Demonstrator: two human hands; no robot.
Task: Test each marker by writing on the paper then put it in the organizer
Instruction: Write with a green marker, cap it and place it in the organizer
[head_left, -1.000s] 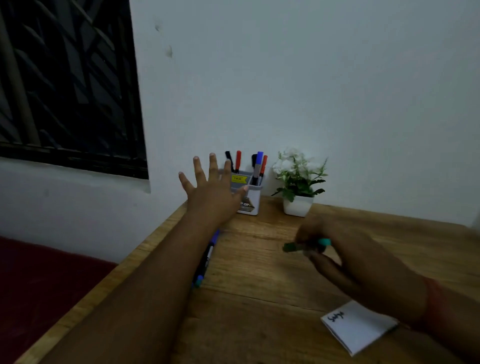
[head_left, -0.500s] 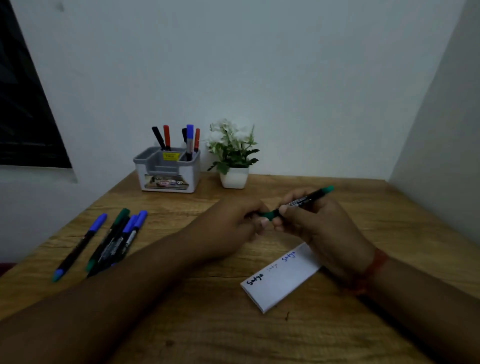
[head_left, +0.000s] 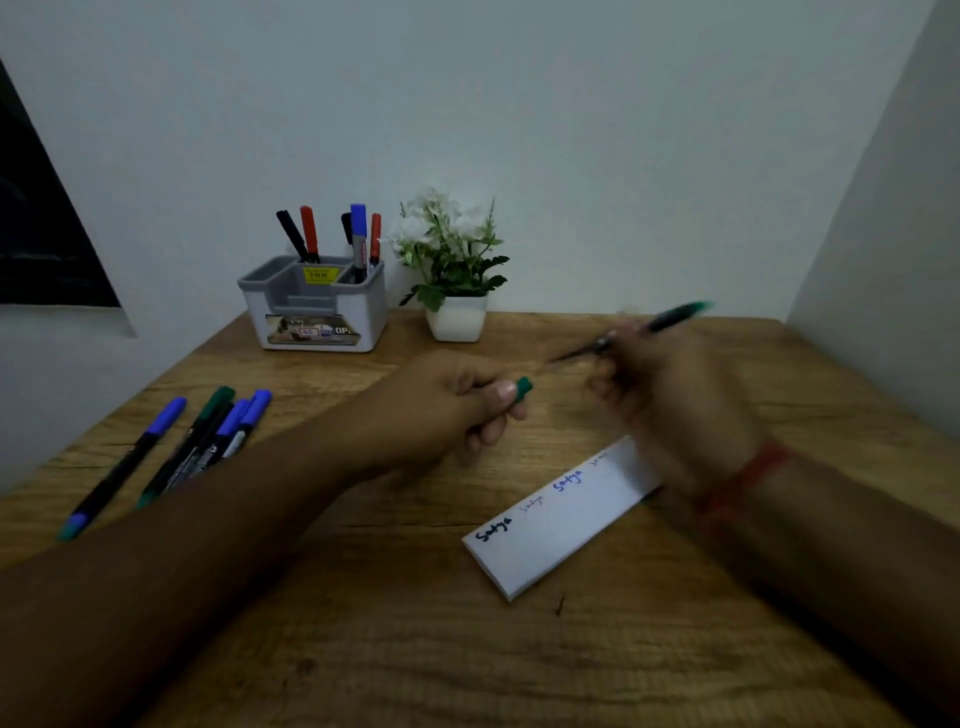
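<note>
Spanning the whole near view, the wooden table (head_left: 363, 649) carries everything. At its far left the organizer (head_left: 314, 306) already stands several markers upright; untested markers (head_left: 208, 447) lie loose at near left. The paper (head_left: 561, 525), right of centre, bears a few test scribbles. The right hand (head_left: 670, 405), blurred, grips the uncapped green marker (head_left: 654, 327) above the paper's far end, tip pointing left. The left hand (head_left: 457, 410) is clenched on the green cap (head_left: 523, 388). Risk, as I judge it: the loose paper sliding under the stroke, since neither hand pins it.
</note>
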